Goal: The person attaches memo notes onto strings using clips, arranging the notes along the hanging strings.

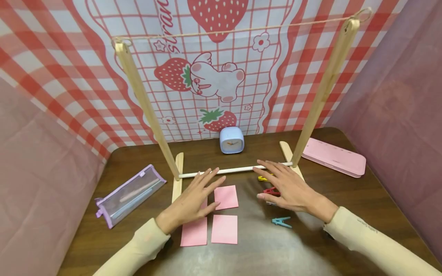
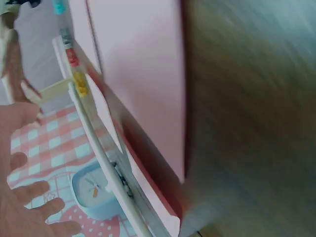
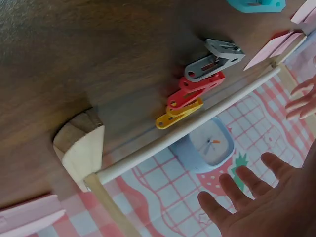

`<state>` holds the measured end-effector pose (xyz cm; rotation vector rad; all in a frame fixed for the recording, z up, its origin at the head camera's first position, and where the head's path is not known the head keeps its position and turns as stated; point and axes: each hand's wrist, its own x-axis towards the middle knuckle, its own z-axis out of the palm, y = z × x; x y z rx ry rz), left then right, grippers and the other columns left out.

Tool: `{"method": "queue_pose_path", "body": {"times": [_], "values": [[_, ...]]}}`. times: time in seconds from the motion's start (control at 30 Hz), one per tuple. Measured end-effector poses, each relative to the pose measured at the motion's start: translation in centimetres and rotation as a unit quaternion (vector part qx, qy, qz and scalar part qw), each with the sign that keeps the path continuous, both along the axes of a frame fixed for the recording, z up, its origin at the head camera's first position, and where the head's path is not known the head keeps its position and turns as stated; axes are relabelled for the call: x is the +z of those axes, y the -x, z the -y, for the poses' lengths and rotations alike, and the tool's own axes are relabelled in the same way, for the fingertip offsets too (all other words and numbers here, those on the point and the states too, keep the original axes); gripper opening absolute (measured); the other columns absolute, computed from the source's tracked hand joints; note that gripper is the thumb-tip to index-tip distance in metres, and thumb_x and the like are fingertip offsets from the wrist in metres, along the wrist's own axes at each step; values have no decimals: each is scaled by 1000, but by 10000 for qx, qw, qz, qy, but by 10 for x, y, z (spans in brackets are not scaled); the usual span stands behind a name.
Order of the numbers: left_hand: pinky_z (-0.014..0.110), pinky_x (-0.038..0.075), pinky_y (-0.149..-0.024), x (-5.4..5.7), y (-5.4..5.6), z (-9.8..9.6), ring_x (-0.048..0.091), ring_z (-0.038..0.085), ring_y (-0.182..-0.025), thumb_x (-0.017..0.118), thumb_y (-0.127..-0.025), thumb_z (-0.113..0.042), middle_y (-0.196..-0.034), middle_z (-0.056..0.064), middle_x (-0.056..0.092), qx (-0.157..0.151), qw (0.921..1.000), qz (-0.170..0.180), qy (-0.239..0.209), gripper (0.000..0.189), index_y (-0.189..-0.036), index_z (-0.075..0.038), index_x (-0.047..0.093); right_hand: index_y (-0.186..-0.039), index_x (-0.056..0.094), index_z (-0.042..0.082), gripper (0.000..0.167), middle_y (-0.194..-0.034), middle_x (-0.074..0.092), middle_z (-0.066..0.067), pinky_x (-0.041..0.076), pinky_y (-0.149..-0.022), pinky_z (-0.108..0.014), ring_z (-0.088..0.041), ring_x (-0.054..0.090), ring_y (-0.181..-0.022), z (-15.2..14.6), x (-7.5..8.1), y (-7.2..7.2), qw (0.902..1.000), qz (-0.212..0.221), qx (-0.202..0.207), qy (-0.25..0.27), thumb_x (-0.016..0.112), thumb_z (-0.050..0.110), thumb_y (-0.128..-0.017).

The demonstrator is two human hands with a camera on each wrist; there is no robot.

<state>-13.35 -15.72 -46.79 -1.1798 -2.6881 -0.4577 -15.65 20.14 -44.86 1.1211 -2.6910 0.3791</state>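
My left hand (image 1: 190, 203) hovers with spread fingers over several pink paper squares (image 1: 224, 229) and partly hides two of them. Fingers straight and spread, my right hand (image 1: 291, 188) is held above small plastic clothespins. A yellow clothespin (image 3: 178, 113), a red clothespin (image 3: 195, 90) and a grey clothespin (image 3: 213, 61) lie in a row in the right wrist view. The teal clothespin (image 1: 281, 222) lies nearer to me. Neither hand holds anything. Beyond the fingertips stands a wooden frame, with a white rod (image 1: 236, 169) low between its posts and a twine (image 1: 241, 30) across the top.
Left of the frame lies a clear pencil pouch (image 1: 134, 195) with purple edging. A blue clock (image 1: 231, 140) stands behind the rod. At right is a pink case (image 1: 335, 158). The frame's left post (image 1: 148, 111) and right post (image 1: 322, 96) rise from wooden feet.
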Motion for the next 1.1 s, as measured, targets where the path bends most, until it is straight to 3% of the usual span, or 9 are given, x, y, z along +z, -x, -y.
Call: {"method": "queue_pose_path", "body": {"times": [0.2, 0.4, 0.57, 0.83, 1.1], "values": [[52, 48, -117, 3, 2, 9, 50, 34, -145, 81, -92, -30, -159, 12, 47, 249, 9978, 153, -597, 80, -160, -18, 41, -151, 54, 15, 66, -149, 58, -9, 52, -109, -55, -29, 59, -134, -5, -2, 10, 9980, 274, -296, 489, 68, 51, -98], [47, 52, -112, 1, 0, 23, 59, 28, -132, 87, -85, -25, -140, 10, 63, 784, 9936, 423, -698, 63, -142, -11, 62, -136, 63, 8, 51, -133, 67, -8, 62, -93, -48, -25, 68, -118, -12, -8, 21, 9968, 330, -370, 630, 77, 35, -95], [49, 54, -106, -1, -4, 35, 63, 29, -123, 91, -80, -24, -129, 8, 68, 1158, 9885, 795, -558, 58, -132, -11, 68, -125, 69, 5, 38, -121, 72, -9, 61, -94, -48, -26, 71, -112, -17, -14, 30, 9958, 537, -398, 627, 78, 26, -94], [55, 54, -97, -8, -4, 42, 65, 33, -115, 97, -71, -24, -119, 13, 71, 1390, 9857, 883, -350, 58, -121, -7, 73, -112, 75, 6, 25, -108, 75, -6, 62, -85, -45, -21, 73, -98, -20, -22, 38, 9935, 810, -413, 691, 80, 18, -91], [55, 53, -93, -8, -4, 43, 64, 34, -118, 96, -72, -26, -123, 14, 70, 1588, 9809, 1082, -301, 63, -126, -6, 70, -111, 76, 8, 25, -102, 75, -3, 59, -78, -40, -18, 70, -89, -19, -29, 42, 9924, 1026, -435, 519, 83, 15, -88]]}}
